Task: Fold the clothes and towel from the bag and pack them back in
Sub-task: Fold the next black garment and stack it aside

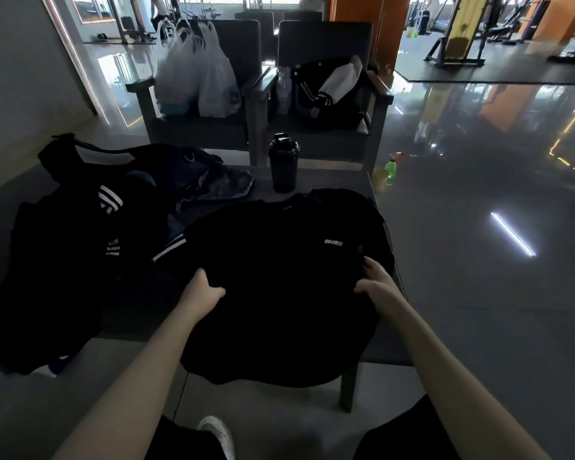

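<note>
A black T-shirt (pixel 279 277) with a small white "SPORTS" print on its chest lies spread flat on the dark surface (pixel 389 353), its hem drooping over the near edge. To its left sits a heap of black clothing with 3 white stripes (pixel 80 254), and behind that a crumpled dark blue bag (pixel 193 174).

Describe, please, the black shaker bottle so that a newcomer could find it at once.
Start at the low grey table in front of the two chairs. At its far edge, beyond the black shirt, stands the shaker bottle, upright. It is the table's only hard, upright object; everything else on it is fabric.
</note>
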`<state>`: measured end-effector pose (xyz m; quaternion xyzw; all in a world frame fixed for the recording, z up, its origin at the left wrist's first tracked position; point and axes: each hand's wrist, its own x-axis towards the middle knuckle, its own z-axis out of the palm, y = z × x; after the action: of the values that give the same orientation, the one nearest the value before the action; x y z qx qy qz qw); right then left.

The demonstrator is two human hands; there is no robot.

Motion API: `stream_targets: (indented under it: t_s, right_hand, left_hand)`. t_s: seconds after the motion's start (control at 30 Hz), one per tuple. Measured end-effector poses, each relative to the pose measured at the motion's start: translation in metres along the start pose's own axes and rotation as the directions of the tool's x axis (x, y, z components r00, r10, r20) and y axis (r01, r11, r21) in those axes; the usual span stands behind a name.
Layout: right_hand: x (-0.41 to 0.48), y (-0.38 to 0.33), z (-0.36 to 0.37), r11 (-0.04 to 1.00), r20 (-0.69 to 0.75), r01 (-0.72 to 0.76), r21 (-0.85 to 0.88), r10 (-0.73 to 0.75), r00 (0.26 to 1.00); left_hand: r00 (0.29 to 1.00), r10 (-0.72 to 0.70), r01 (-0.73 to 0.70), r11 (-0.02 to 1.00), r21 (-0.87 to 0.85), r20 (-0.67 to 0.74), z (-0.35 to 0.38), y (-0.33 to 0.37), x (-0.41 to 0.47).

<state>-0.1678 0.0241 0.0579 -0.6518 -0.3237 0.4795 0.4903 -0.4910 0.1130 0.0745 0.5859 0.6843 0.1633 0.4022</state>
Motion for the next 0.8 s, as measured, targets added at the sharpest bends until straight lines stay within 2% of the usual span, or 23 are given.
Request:
stream_targets:
  t_s: [0.07,0.13,0.2,0.3,0.4,0.47,0.53,0.63,0.7,0.8]
  right_hand:
    - [-0.008,0.008,-0.003,0.97,0.073,0.012,-0.242,0.006,0.997]
    - [-0.017,0.009,-0.006,0.902,0.054,0.025,-0.432,-0.001,0.999]
    - [-0.021,0.011,-0.011,0.808,0.009,0.023,-0.588,-0.022,1.0]
    - [-0.03,0.016,-0.014,0.66,-0.091,-0.076,-0.748,0.012,0.996]
    - [-0.044,0.015,-0.014,0.733,-0.14,-0.104,-0.672,0.011,0.99]
    - [-0.054,0.008,-0.015,0.824,-0.148,-0.081,-0.561,-0.004,0.989]
    - [-0.064,0.002,-0.018,0.911,-0.151,-0.066,-0.407,0.004,0.988]
    - [-0.084,-0.011,-0.02,0.975,-0.131,-0.046,-0.217,0.018,0.991]
    - [-0.1,-0.02,-0.022,0.992,-0.086,-0.05,-0.119,0.04,0.996]
    - [-0.124,-0.033,-0.024,1.0,0.047,-0.011,-0.023,0.013,0.999]
  left_hand:
    - [1.0,0.006,-0.005,0.976,0.219,-0.005,-0.001,-0.014,-0.001]
    - [0.999,-0.007,0.021,0.928,0.372,-0.038,-0.001,-0.023,-0.008]
    - [0.997,-0.011,0.042,0.905,0.423,-0.075,-0.003,-0.025,-0.022]
    - [0.997,-0.041,0.062,0.93,0.363,-0.064,-0.006,-0.031,-0.031]
    - [0.999,-0.032,0.037,0.991,0.13,-0.034,-0.012,-0.033,-0.038]
    - [1.0,-0.01,0.009,0.997,-0.076,-0.012,-0.016,-0.032,-0.045]
    - [1.0,0.001,0.002,0.981,-0.192,0.019,-0.022,-0.029,-0.055]
    - [0.995,-0.016,0.044,0.961,-0.274,0.103,-0.032,-0.032,-0.067]
    - [0.974,-0.011,0.082,0.948,-0.308,0.227,-0.041,-0.032,-0.082]
    - [0.889,0.144,0.022,0.935,-0.355,0.435,-0.053,-0.026,-0.11]
